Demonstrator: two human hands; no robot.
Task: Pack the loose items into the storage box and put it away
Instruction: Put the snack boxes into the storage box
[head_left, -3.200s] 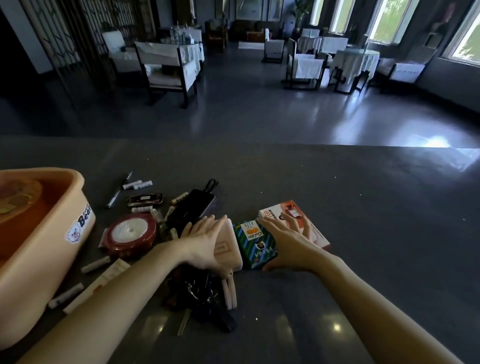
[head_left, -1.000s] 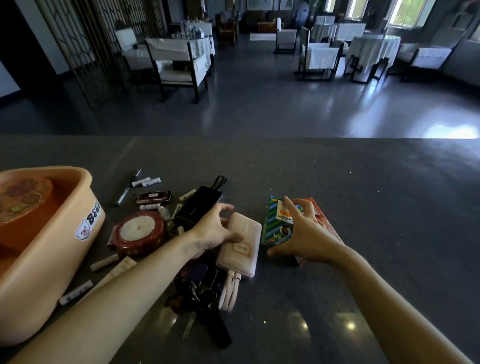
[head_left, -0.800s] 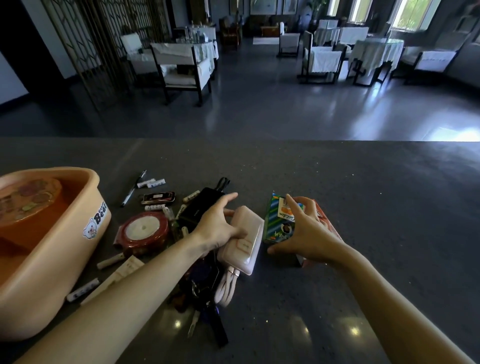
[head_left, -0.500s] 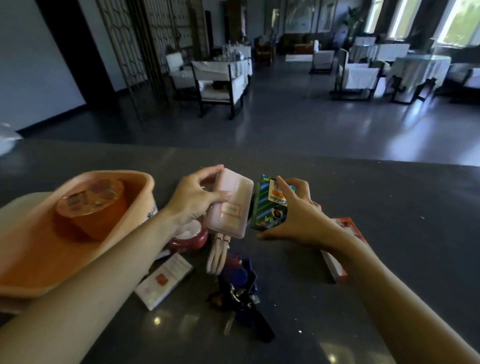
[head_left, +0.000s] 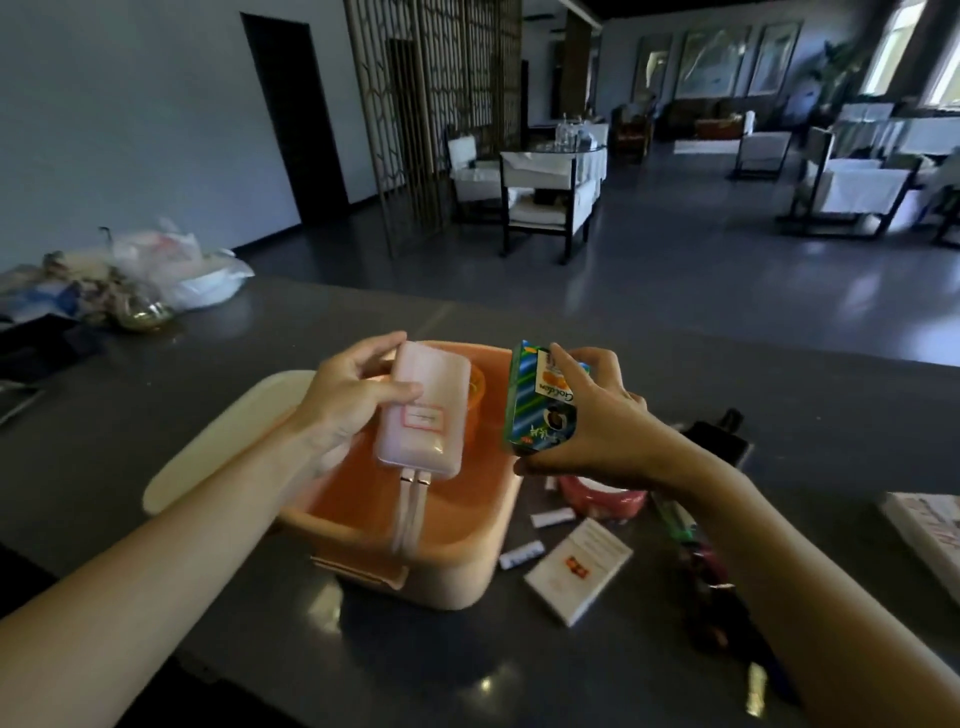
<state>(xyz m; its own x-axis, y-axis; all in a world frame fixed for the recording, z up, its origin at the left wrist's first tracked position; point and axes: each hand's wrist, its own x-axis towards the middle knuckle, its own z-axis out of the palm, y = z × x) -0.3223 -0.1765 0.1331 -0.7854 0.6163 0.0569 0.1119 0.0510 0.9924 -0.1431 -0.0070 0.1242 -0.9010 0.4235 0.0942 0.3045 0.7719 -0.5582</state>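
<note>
The peach storage box (head_left: 441, 551) stands open on the dark counter, with an orange round container (head_left: 475, 387) inside at its far end. My left hand (head_left: 348, 400) grips a pink power bank (head_left: 423, 415) above the box, its cables dangling into it. My right hand (head_left: 597, 426) holds a green-and-blue striped carton (head_left: 540, 410) over the box's right rim. The cream lid (head_left: 218, 441) lies to the left of the box.
Right of the box lie a red round tin (head_left: 602, 501), a white card packet (head_left: 579, 569), small white tubes (head_left: 522, 553), a black power bank (head_left: 719, 441), keys (head_left: 706, 571) and an orange-white box (head_left: 930, 535). Plastic bags (head_left: 156, 270) sit far left.
Both hands lifted their items off the counter and carried them left, over the storage box. The view swung left with them, so the loose items now lie on the right.
</note>
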